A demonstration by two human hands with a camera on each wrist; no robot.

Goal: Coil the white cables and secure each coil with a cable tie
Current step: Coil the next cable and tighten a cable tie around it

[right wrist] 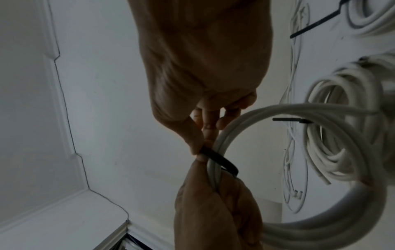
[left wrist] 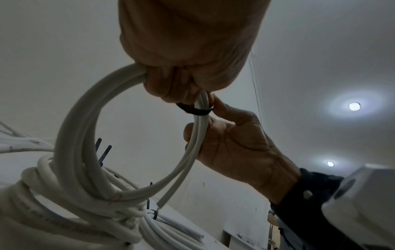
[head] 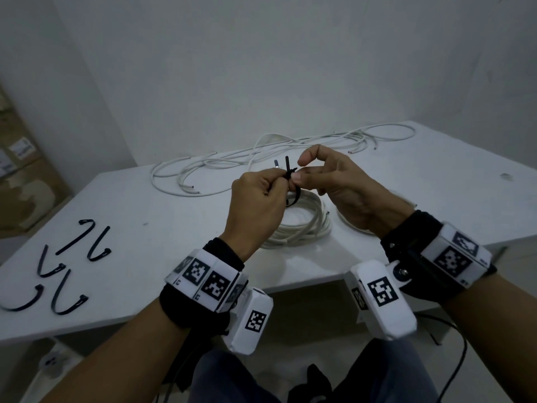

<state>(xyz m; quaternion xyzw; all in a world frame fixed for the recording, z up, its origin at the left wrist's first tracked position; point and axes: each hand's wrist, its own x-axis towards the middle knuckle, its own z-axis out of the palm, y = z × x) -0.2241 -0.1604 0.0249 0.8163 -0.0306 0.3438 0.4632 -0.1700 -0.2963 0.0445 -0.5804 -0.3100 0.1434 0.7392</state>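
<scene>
I hold a small coil of white cable (left wrist: 85, 118) up above the white table (head: 145, 216). My left hand (head: 274, 186) grips the coil's bundled strands in a fist; the left wrist view shows that hand (left wrist: 171, 84) from below. A black cable tie (head: 290, 181) is looped round the strands beside that fist, with its thin ends sticking up. My right hand (head: 299, 173) pinches the tie (right wrist: 220, 160) between thumb and fingers, right against the left hand. The coil (right wrist: 278, 110) hangs below both hands.
Several spare black ties (head: 72, 266) lie at the table's near left. Loose white cables (head: 261, 158) sprawl along the back by the wall. Coils with ties on them (head: 302, 225) lie under my hands. Cardboard boxes (head: 23, 170) stand at far left.
</scene>
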